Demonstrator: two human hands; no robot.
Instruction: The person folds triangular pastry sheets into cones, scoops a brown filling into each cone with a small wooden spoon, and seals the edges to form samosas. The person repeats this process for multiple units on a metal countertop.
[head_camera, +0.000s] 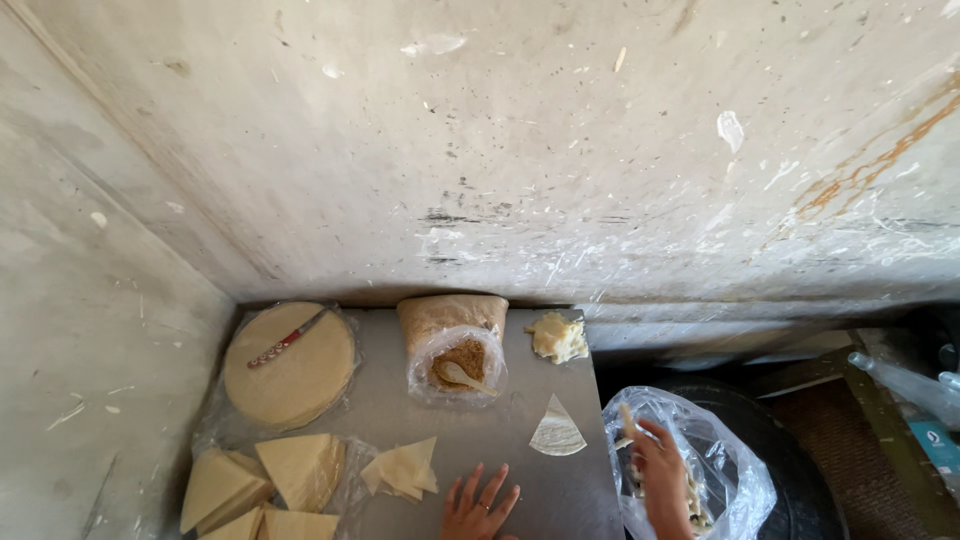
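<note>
Two hands in view at bottom edge. Left hand (480, 505) lies flat on the grey tabletop (500, 420), fingers spread, holding nothing. Right hand (662, 475) is down inside the clear plastic bag (735, 470) off the tabletop's right edge, touching pale strips (692, 500); whether it grips any, I cannot tell.

One wedge-shaped wrapper (557, 430) lies alone on the tabletop, between the hands and just ahead of them. Filling bag with spoon (458, 372) stands behind it; dough lump (558, 338) to its right.

Judgement: keep the left palm steady near the wrapper so it stays flat, and lift only a small pinch from the bag.

Hidden: right fingertips behind plastic; wrists cut off by frame; cut wedge stacks (290, 480) partly cropped at bottom left.
</note>
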